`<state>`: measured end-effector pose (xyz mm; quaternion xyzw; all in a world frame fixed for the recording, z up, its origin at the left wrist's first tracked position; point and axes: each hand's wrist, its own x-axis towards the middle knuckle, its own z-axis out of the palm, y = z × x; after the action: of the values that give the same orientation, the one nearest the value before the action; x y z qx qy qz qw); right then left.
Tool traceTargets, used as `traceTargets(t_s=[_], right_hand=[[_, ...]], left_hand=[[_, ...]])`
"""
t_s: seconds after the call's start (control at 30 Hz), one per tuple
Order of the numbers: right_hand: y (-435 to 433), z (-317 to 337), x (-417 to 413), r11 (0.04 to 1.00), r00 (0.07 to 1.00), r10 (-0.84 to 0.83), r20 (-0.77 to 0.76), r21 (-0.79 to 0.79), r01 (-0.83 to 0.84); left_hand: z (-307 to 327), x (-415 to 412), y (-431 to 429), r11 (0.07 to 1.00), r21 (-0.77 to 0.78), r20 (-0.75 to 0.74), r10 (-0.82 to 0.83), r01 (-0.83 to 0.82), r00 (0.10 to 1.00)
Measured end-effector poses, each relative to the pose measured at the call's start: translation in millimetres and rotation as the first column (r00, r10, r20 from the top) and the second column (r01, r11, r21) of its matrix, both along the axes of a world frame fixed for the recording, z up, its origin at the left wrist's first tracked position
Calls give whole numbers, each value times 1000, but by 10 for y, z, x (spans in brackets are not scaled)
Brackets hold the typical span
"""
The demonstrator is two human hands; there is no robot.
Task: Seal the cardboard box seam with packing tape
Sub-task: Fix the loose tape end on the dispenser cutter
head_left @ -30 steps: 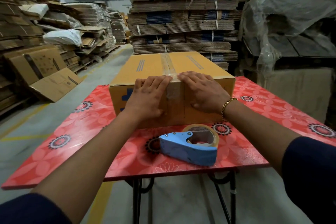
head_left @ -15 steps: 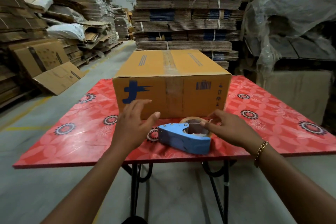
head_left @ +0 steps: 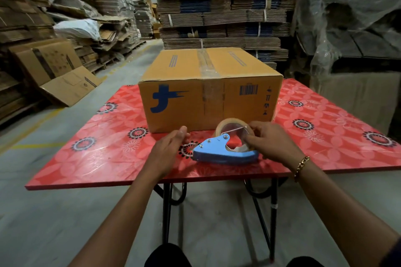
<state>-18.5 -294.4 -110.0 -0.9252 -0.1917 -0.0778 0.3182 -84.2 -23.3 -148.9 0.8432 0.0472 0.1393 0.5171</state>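
A closed cardboard box [head_left: 184,102] with a blue logo stands on the red patterned table [head_left: 97,158]. Clear tape [head_left: 207,65] runs along its top seam and down the front face. A blue tape dispenser [head_left: 219,154] with a clear tape roll [head_left: 233,124] lies on the table in front of the box. My right hand [head_left: 273,143] has its fingers on the roll end of the dispenser. My left hand [head_left: 167,151] hovers just left of the dispenser's nose, fingers apart, holding nothing.
Tall stacks of flattened cartons [head_left: 223,6] stand behind the table. Loose cartons and sacks [head_left: 63,65] are piled at the left. Plastic-covered goods [head_left: 351,28] fill the right side. The table's black folding legs [head_left: 167,208] stand on a grey concrete floor.
Both hands left the box's front edge and came down toward me. The right hand has reached the tape roll, and the left has closed in beside the dispenser.
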Motion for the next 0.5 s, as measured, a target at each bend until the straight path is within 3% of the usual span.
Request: traceTargets(t_s=[0.1, 0.2, 0.33, 0.5], right_hand=[[68, -74, 80, 995, 997, 25, 69, 95, -32], [105, -175, 185, 947, 989, 144, -34, 295, -128], [175, -174, 291, 839, 928, 288, -236, 529, -126], [246, -174, 413, 854, 894, 331, -304, 499, -147]], left_hand=[[8, -12, -6, 999, 46, 5, -7, 7, 1000], [3, -19, -11, 994, 105, 20, -32, 30, 999], [-18, -8, 14, 981, 187, 32, -63, 56, 998], [-30, -26, 15, 968, 233, 31, -107, 97, 994]])
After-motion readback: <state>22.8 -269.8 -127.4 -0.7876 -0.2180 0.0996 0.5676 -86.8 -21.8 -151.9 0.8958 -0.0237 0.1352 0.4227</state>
